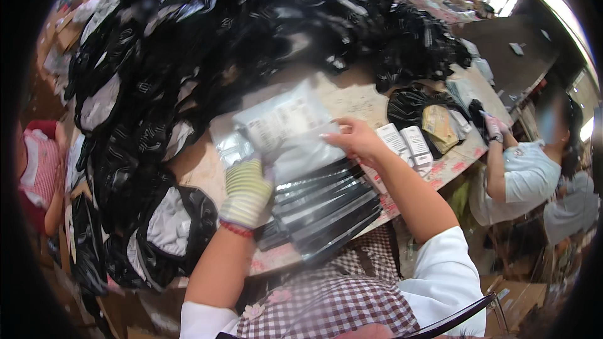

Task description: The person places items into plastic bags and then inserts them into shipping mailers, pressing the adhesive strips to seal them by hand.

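My left hand, in a yellow-and-grey striped knit glove, grips the lower left of a pale plastic mailing bag that bears a printed label. My bare right hand pinches the bag's right edge between thumb and fingers. Another clear or silvery plastic packet lies at the left of the bag, partly behind it. Below the bag, a fanned stack of black plastic mailing bags lies at the table's near edge. The fingertips of my left hand are partly hidden.
A large heap of black plastic bags covers the table's far and left parts. White printed boxes and a black bag with yellow cards are at right. A co-worker stands at right; another person is at far left.
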A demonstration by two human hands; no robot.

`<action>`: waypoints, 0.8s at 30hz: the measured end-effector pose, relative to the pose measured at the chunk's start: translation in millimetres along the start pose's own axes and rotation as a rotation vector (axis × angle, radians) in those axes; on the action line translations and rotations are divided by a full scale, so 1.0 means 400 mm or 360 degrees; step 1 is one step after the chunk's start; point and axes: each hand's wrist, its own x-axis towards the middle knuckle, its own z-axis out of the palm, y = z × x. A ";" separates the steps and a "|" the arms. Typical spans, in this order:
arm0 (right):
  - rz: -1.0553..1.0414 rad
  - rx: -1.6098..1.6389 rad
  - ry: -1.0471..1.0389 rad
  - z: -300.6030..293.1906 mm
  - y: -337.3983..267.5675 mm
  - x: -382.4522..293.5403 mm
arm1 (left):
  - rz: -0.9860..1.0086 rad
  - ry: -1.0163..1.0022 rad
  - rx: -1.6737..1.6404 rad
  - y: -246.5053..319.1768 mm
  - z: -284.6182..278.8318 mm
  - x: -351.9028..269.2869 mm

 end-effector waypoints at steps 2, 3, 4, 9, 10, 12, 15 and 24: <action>0.0312 -0.0046 -0.0513 0.006 -0.087 -0.016 | 0.0061 0.0116 -0.0268 0.014 -0.020 0.001; 0.0287 0.0067 -0.0734 0.011 -0.082 -0.012 | 0.0139 0.0206 -0.0546 0.020 -0.029 -0.003; 0.0297 0.0175 -0.0738 0.063 -0.045 0.007 | 0.0057 0.0084 -0.0441 0.000 -0.031 -0.003; -0.0424 -0.0402 -0.1004 0.064 -0.174 -0.146 | 0.0082 0.0550 -0.0753 -0.113 0.085 0.038; -0.0547 -0.0384 -0.0931 0.028 -0.187 -0.162 | 0.0080 0.0515 -0.0514 -0.096 0.048 0.038; -0.0712 -0.0342 -0.0832 -0.114 -0.227 -0.148 | 0.0267 0.0712 -0.0323 -0.092 0.045 0.026; -0.0673 0.0026 -0.0066 -0.421 -0.305 -0.059 | 0.0244 0.0442 -0.0349 -0.058 0.027 -0.035; -0.0848 -0.0468 0.0454 -0.360 -0.323 0.007 | 0.0378 -0.0510 0.0323 0.047 0.017 -0.064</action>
